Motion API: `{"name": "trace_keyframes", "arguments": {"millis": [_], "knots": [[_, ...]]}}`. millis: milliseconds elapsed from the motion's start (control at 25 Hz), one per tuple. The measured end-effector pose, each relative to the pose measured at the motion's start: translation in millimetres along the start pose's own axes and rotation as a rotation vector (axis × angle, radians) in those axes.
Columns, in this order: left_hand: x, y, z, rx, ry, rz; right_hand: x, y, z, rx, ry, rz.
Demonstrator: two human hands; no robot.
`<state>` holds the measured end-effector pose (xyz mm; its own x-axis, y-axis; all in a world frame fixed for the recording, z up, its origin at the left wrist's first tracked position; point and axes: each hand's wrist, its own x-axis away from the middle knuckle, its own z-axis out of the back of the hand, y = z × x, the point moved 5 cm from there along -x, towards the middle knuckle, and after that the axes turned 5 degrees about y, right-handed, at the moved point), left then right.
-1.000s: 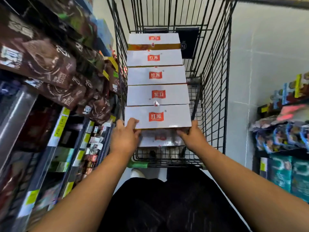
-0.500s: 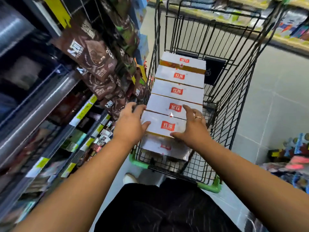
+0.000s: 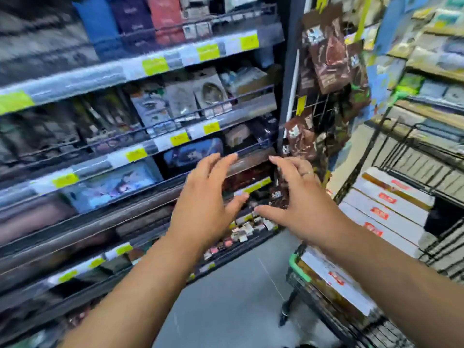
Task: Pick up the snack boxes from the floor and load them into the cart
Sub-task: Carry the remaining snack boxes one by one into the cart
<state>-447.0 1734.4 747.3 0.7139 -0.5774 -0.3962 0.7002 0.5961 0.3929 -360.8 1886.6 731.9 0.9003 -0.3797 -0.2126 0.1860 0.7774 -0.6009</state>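
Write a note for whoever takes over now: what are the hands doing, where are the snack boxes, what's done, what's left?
Left hand: open, empty, in the air before the store shelves.
Right hand: open, empty, beside it.
Snack boxes: white with red labels, stacked in the cart at right.
Done: several boxes loaded.
Left: no box shows on the floor in view; look around for more.

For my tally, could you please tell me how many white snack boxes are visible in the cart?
5 snack boxes, all in the cart: four in a row, one nearer, below the right forearm, which may hide more.
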Motion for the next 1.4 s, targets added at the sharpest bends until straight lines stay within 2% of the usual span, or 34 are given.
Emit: {"name": "trace_keyframes", "arguments": {"millis": [120, 320, 520, 800, 1240, 1400], "knots": [[69, -47, 114, -0.139, 0.085, 0.105, 20, -127, -19, -0.054, -0.079, 0.213], [186, -98, 293, -0.385, 0.335, 0.276, 63, -325, -50, -0.137, -0.191, 0.571], [307, -115, 411, -0.566, 0.501, 0.462, 128, -482, -87, -0.324, -0.278, 0.92], [427, -148, 495, -0.775, 0.633, 0.761, 204, -620, -150, -0.474, -0.449, 1.231], [554, -259, 601, -0.943, 0.809, 1.201, 247, -814, -303, -0.543, -0.732, 1.472], [641, -293, 607, -0.907, 0.887, 1.448, 313, -878, -380, -0.501, -0.888, 1.578]]}}
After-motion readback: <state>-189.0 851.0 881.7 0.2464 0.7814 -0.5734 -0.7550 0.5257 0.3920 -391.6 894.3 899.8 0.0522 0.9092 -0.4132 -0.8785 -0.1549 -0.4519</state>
